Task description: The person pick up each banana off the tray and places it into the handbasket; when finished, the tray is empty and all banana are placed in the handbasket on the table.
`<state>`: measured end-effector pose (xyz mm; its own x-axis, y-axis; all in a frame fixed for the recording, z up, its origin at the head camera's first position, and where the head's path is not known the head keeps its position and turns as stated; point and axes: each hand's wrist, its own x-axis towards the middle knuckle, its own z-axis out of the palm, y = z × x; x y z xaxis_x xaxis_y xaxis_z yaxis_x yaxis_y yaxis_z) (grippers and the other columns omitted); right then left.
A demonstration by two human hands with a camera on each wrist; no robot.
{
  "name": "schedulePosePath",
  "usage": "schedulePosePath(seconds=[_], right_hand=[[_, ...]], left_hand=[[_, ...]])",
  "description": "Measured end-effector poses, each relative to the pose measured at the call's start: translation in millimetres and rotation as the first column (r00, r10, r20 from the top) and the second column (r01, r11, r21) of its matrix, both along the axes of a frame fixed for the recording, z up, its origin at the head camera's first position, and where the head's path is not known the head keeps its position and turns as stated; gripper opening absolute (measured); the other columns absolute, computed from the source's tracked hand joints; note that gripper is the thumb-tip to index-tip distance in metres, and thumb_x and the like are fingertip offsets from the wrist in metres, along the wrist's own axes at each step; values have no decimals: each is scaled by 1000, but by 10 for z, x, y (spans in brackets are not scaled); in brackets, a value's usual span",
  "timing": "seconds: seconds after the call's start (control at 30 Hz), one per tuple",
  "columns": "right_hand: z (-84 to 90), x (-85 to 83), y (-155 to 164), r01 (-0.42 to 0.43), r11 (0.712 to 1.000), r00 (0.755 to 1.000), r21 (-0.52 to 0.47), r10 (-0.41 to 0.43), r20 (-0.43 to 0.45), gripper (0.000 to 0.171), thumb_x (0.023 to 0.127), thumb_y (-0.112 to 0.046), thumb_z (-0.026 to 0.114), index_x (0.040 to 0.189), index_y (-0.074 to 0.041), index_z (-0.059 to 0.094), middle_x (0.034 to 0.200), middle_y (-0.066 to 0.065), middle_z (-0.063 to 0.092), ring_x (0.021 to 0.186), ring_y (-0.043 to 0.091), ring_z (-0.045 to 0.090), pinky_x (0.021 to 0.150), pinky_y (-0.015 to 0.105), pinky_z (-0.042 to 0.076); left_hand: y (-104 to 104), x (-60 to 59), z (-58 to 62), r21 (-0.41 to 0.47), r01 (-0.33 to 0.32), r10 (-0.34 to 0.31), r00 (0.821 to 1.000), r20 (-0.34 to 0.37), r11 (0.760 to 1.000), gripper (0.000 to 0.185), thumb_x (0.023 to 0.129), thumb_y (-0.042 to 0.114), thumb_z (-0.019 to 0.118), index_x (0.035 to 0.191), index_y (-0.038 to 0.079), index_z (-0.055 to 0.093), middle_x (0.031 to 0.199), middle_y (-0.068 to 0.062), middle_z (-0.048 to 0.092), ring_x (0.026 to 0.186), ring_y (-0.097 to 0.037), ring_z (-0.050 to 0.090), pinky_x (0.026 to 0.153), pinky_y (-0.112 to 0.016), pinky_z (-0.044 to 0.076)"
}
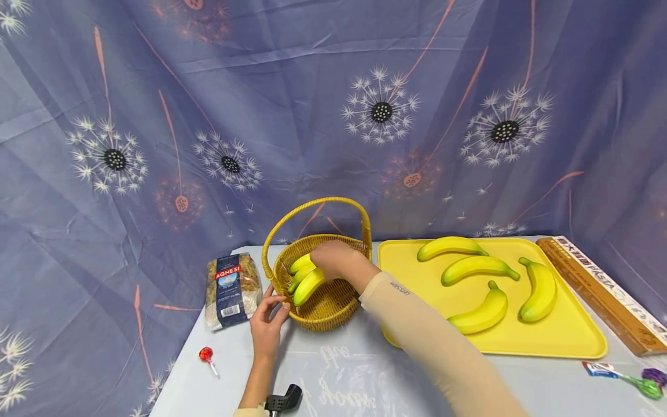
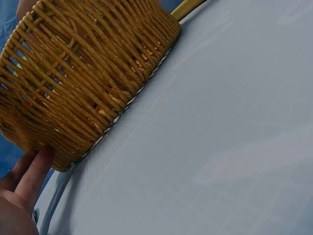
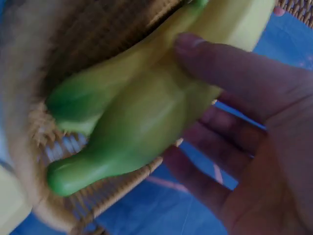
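Inside the round woven wicker basket [image 1: 323, 301] with its arched yellow handle, the right hand [image 1: 333, 259] reaches down over a small cluster of yellow-green plastic bananas [image 1: 304, 278]; the right wrist view shows its grip lightly curled, the thumb [image 3: 220, 58] pressed on the side of the nearest banana while the other fingers cup under and behind it, and the green stem ends [image 3: 73, 171] point toward the basket's wall. Just outside, the left hand [image 1: 267, 327] rests against the basket's near left side, grip spread with straight fingers; in the left wrist view one fingertip [image 2: 36, 166] touches the lower edge of the weave where the basket meets the pale blue-grey surface [image 1: 354, 370]. To the left of the basket, close to the left hand, lies a clear bag of pasta with a dark blue label [image 1: 231, 289], and nearer the front edge a red lollipop on a white stick [image 1: 207, 356]. To the right of the basket, almost touching it, sits a flat yellow plastic tray [image 1: 573, 336] carrying four more yellow bananas [image 1: 479, 269], lying apart from one another. Beyond the tray's right edge lies a long brown cardboard pasta box [image 1: 604, 295], and near the front right corner a purple and green wrapped sweet [image 1: 646, 382]. A blue cloth printed with dandelion heads [image 1: 380, 110] hangs behind everything
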<state>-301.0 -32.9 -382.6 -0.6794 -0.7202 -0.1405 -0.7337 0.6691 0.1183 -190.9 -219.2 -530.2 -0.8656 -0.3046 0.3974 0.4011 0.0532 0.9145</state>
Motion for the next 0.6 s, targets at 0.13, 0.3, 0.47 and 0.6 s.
schedulePosePath(seconds=[0.13,0.3,0.47,0.6], right_hand=[[-60,2,-154,54,994,996,95,-60,68,30,72,-16,84,97,-18,68,92,-1,62,78,15,57,68,30,50],[-139,-19,-256,85,983,988,162,-105,118,36,72,-19,85,102,-20,66,93,-2,63,80,15,57,72,30,51],[-174,-58,-294,112,978,987,174,-130,96,38,67,-21,88,100,-19,68,96,0,63,85,16,58,72,32,52],[-191,-77,-293,171,968,980,182,-186,68,38,67,-25,89,99,-20,70,97,0,63,86,16,59,69,34,54]], left_hand=[[-1,13,-16,-2,5,-5,1000,-9,1000,15,86,-3,68,100,-9,64,142,-15,46,114,-34,57,92,-30,50],[-20,24,8,-6,23,-23,1000,-1,1000,16,87,-6,66,101,-12,63,143,-18,43,116,-41,53,89,-26,50],[-16,14,21,0,27,-27,1000,-9,1000,15,87,-4,66,100,-11,63,142,-15,45,116,-42,53,91,-30,50],[-13,38,75,-16,30,-31,999,-19,999,16,88,-5,65,101,-12,62,142,-17,44,116,-44,52,93,-33,50]])
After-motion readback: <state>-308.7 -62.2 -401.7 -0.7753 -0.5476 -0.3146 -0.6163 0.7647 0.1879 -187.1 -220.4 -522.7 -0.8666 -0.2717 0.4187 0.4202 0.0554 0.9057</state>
